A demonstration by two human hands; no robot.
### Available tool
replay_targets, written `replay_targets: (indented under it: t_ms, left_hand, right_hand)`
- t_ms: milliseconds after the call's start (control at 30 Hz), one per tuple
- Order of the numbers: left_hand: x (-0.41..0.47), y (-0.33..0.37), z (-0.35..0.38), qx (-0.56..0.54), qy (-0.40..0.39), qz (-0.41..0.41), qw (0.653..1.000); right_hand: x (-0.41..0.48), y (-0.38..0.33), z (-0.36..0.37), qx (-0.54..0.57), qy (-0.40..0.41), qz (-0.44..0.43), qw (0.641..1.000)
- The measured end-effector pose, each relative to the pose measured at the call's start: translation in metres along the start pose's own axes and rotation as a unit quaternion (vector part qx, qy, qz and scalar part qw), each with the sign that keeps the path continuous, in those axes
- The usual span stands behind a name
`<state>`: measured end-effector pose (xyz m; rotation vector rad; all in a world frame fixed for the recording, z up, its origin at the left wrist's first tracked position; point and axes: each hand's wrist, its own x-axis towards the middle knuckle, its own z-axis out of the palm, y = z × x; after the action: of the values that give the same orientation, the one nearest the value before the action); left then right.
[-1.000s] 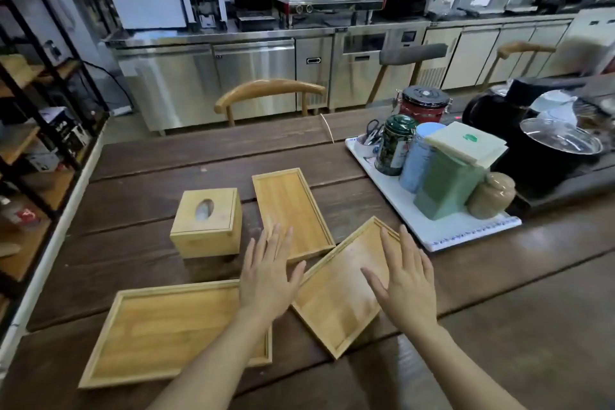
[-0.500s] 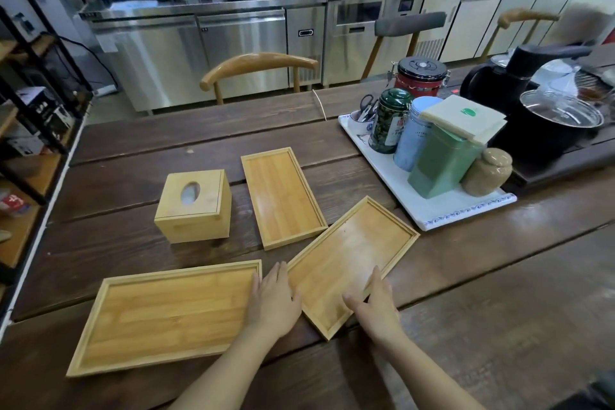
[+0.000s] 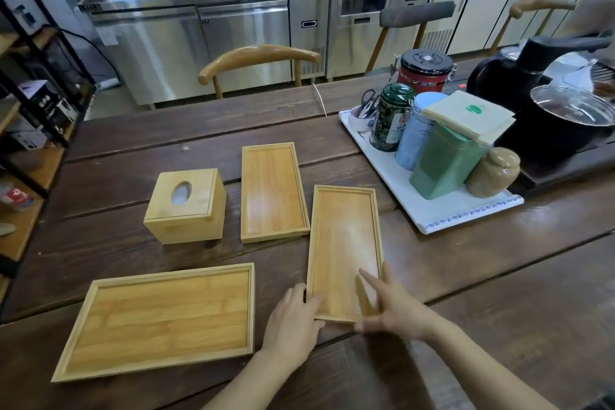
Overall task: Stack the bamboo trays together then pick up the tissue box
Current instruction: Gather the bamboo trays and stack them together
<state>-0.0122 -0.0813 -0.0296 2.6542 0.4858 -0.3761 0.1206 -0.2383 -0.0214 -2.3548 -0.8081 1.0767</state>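
Bamboo trays: three, all empty, none stacked. Middle tray (image 3: 344, 243), held at its near end: left hand (image 3: 293, 319) with fingers (image 3: 314, 301) curled over the near left corner, right hand (image 3: 389, 306) with fingers (image 3: 369, 278) spread flat inside and thumb under the edge. Large tray (image 3: 159, 319), just left of the left hand, flat on the table (image 3: 499, 309). Small tray (image 3: 271, 191), beyond the fingers. Tissue box (image 3: 186, 206), beyond and left, closed, untouched. Advice: lift level, seat square inside the large tray. White tray (image 3: 432, 223), far right: tins, jars.

middle tray (image 3: 344, 243) turned straight, hands (image 3: 293, 323) gripping
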Motion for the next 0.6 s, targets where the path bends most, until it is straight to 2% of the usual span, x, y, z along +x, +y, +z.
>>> replay_targets:
  t_ms: [67, 133, 167, 267, 367, 467, 600]
  left_hand:
    - [0.003, 0.002, 0.002, 0.006, 0.006, 0.005, 1.000]
    - [0.008, 0.005, 0.003, 0.025, 0.003, 0.012, 1.000]
    - [0.011, 0.007, 0.004, 0.039, 0.001, 0.012, 0.999]
    - [0.030, 0.014, 0.002, 0.073, 0.014, 0.013, 0.997]
    - [0.056, 0.020, -0.004, 0.123, 0.047, 0.030, 0.991]
    - [0.082, 0.028, -0.012, 0.170, 0.064, 0.032, 0.983]
    - [0.114, 0.036, -0.020, 0.190, 0.069, 0.021, 0.979]
  right_hand:
    - [-0.004, 0.018, 0.010, -0.103, 0.002, -0.042, 0.994]
    - [-0.007, 0.028, 0.009, -0.168, 0.064, -0.062, 0.982]
    - [-0.004, 0.033, 0.006, -0.205, 0.107, -0.077, 0.970]
    - [0.017, 0.039, -0.010, -0.332, 0.140, -0.099, 0.928]
    - [0.040, 0.040, -0.037, -0.404, 0.180, -0.119, 0.889]
    - [0.060, 0.038, -0.066, -0.442, 0.178, -0.088, 0.875]
    - [0.087, 0.033, -0.098, -0.432, 0.115, -0.065, 0.892]
